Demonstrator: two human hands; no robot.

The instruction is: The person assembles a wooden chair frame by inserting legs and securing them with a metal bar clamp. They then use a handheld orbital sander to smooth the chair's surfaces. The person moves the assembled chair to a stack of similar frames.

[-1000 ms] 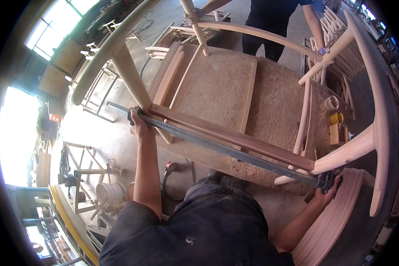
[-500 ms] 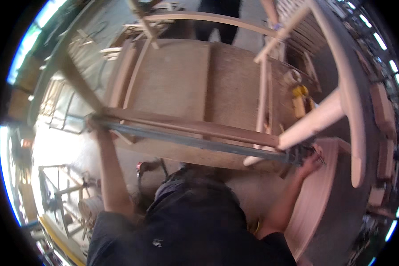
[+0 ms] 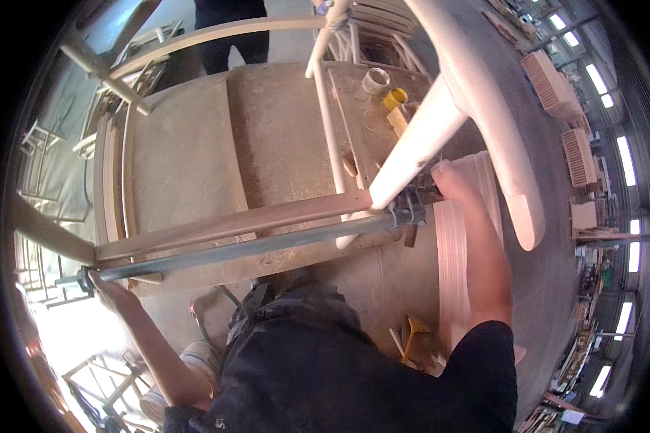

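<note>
A long grey metal bar clamp point(image 3: 267, 249) runs along the near side of a pale wooden chair frame, beside its near rail point(image 3: 245, 222). My left hand point(image 3: 112, 291) is closed round the clamp's left end, by the dark jaw at the left leg point(image 3: 54, 234). At the other end, my right hand point(image 3: 453, 180) is closed at the screw end, just past the clamp head point(image 3: 409, 209); its fingertips and the handle are partly hidden. The thick right leg point(image 3: 422, 141) slants up from the clamp head to the curved arm point(image 3: 477, 86).
Under the frame lies a brown work table point(image 3: 180, 151). A tape roll point(image 3: 375, 81) and a yellow roll point(image 3: 395, 98) sit at its right. A stack of wood strips point(image 3: 453, 252) stands near my right arm. Across the table stands another person in dark trousers point(image 3: 231, 36).
My view has turned right, shifting the frame and clamp leftward. My right hand has swung upward around the clamp's screw end. My left hand stays at the left end.
</note>
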